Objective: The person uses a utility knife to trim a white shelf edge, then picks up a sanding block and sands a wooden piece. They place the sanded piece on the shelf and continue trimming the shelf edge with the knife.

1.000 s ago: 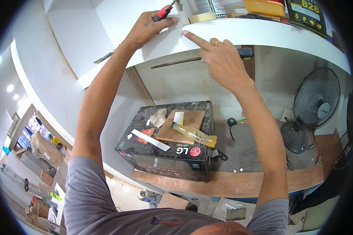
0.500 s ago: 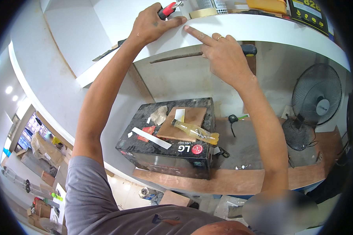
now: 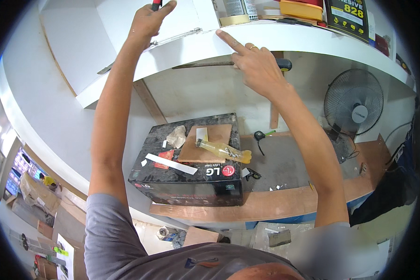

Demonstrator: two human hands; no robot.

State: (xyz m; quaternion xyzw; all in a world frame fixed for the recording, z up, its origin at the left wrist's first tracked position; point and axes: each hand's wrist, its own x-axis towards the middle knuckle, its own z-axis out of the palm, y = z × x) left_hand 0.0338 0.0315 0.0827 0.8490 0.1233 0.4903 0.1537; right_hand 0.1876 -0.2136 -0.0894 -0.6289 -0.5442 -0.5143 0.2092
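My left hand (image 3: 147, 21), at the upper edge of the view, is closed round a red-and-black handled tool (image 3: 157, 4); its working end is out of view. My right hand (image 3: 259, 67) is at the white shelf's front edge (image 3: 303, 38), index finger stretched to the edge. Its other fingers curl round a long, tapering file (image 3: 203, 64) with a dark handle (image 3: 283, 64), held roughly level below the edge. A roll of tape (image 3: 234, 20) stands on the shelf just beyond that fingertip.
Below stands a black carton (image 3: 184, 189) bearing a brown board (image 3: 186, 151), a bottle of yellow drink (image 3: 225, 151) and a white strip (image 3: 171, 164). A tape measure (image 3: 259, 135) lies behind it. At right are a fan (image 3: 354, 102) and someone's dark-clothed leg (image 3: 387, 182).
My left hand has moved left and up along the shelf with the red-and-black tool, away from my right hand. My right fingertip stays at the shelf edge. The view has shifted slightly.
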